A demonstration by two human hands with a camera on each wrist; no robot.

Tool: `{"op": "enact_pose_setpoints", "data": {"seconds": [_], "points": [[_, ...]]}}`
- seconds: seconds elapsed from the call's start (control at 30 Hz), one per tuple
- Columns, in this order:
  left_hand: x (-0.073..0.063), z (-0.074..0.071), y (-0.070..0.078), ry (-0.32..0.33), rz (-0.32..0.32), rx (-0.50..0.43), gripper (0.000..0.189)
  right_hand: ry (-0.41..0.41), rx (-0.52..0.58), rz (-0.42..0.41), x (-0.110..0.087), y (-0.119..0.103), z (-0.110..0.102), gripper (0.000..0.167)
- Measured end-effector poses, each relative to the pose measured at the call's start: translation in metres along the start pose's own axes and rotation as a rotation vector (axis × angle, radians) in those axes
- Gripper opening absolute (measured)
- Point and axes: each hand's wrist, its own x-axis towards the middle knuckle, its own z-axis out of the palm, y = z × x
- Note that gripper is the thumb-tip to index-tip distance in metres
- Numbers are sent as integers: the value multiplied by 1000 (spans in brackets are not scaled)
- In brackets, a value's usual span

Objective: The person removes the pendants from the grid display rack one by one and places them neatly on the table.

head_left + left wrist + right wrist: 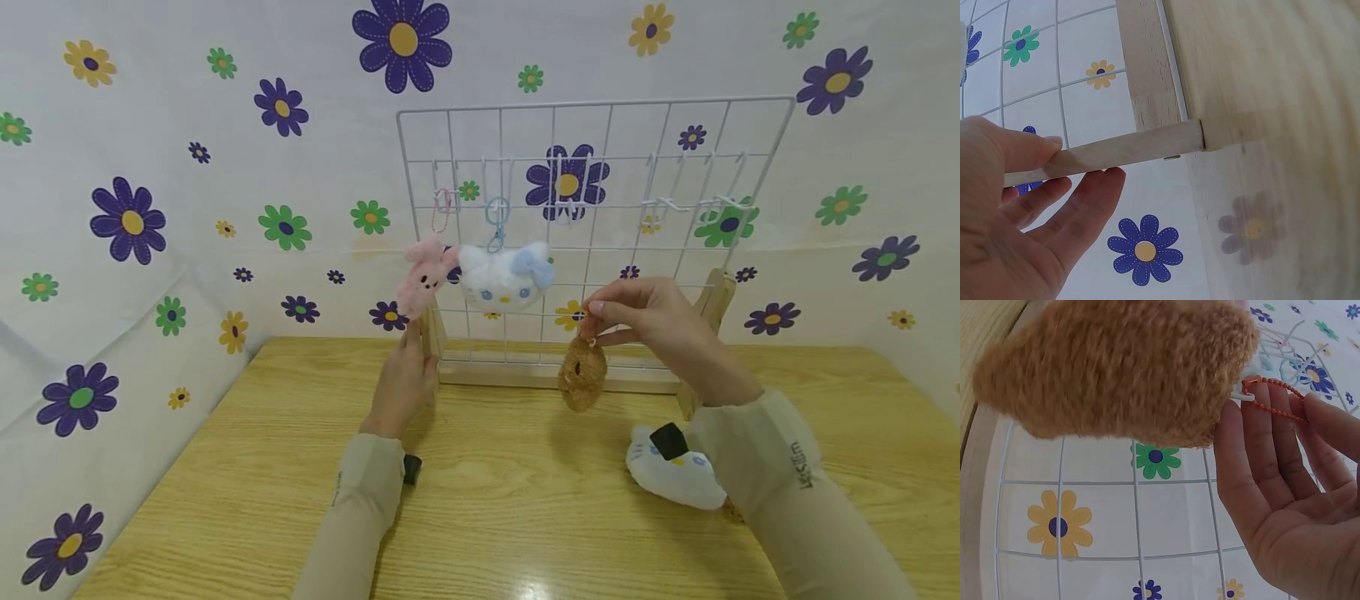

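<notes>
In the head view, my right hand (660,321) pinches the orange bead chain (1275,411) of a brown plush keychain (582,373). The plush dangles in front of the white wire grid rack (525,342). My left hand (1029,206) grips the wooden support (1129,147) at the rack's left side, thumb on one face and fingers on the other. Above that hand, a pink plush keychain (423,279) hangs from a hook by a pink chain. Beside it hangs a white cat-head plush (502,287) with a blue bow, on a blue ring.
Another white cat-head plush (675,479) lies on the wooden table (495,517), partly hidden by my right sleeve. Several white hooks (663,204) sit on the rack's right half. A flower-print cloth (315,167) covers the wall behind. The right wooden support (716,300) stands behind my right hand.
</notes>
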Motion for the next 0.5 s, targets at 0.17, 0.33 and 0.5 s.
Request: {"op": "enact_pose_setpoints", "data": {"seconds": [0.17,0.33,0.5], "points": [[0,0,0,1,6,6,70,3,16,28,-1,3,1,16],[-1,0,0,-8,1,5,71,-20,72,21,-1,8,2,18],[-1,-1,0,-14,-3,5,72,-43,95,14,-1,11,3,18]]}}
